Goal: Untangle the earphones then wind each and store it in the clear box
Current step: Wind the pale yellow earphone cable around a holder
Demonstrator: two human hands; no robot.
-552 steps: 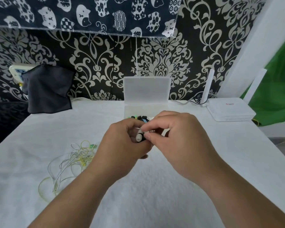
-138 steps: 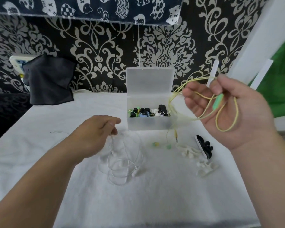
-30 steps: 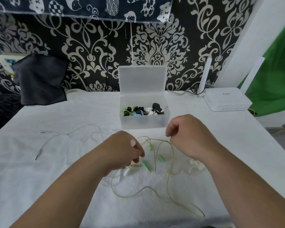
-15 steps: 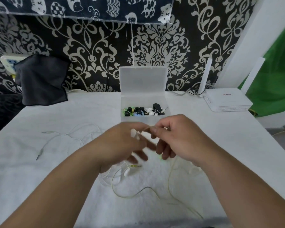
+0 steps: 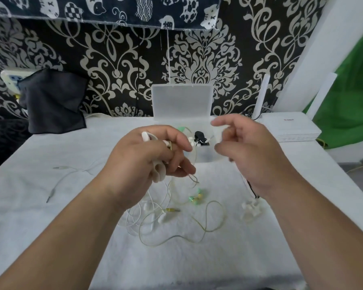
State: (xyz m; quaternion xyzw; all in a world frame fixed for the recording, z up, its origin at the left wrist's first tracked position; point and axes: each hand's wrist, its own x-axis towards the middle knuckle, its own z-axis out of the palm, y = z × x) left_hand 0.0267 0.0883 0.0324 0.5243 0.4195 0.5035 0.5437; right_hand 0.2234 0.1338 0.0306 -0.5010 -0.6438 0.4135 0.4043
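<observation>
My left hand (image 5: 149, 158) is raised above the table and grips a bundle of white earphone (image 5: 155, 172) cable and buds. A thin yellow-green strand also passes through its fingers. The rest of the yellow-green earphone (image 5: 205, 227) lies in loose loops on the cloth below, with its green buds (image 5: 195, 197) and jack (image 5: 172, 210). White cable loops (image 5: 138, 218) trail down from my left hand. My right hand (image 5: 249, 151) hovers to the right with its fingers loosely curled and apart, blurred, and I see nothing in it. The clear box (image 5: 205, 158) stands open behind my hands, with wound earphones (image 5: 199, 136) inside.
Another white cable (image 5: 61, 178) lies stretched out at the left. Small white clips (image 5: 250, 210) sit under my right wrist. A dark cloth (image 5: 52, 101) hangs at the back left, a white router (image 5: 289, 128) stands at the back right, and green fabric (image 5: 348, 91) lies beyond it.
My hands, joined half a second ago, have parted. The left has risen with the white earphone bundle. The right has swung to the right and opened.
</observation>
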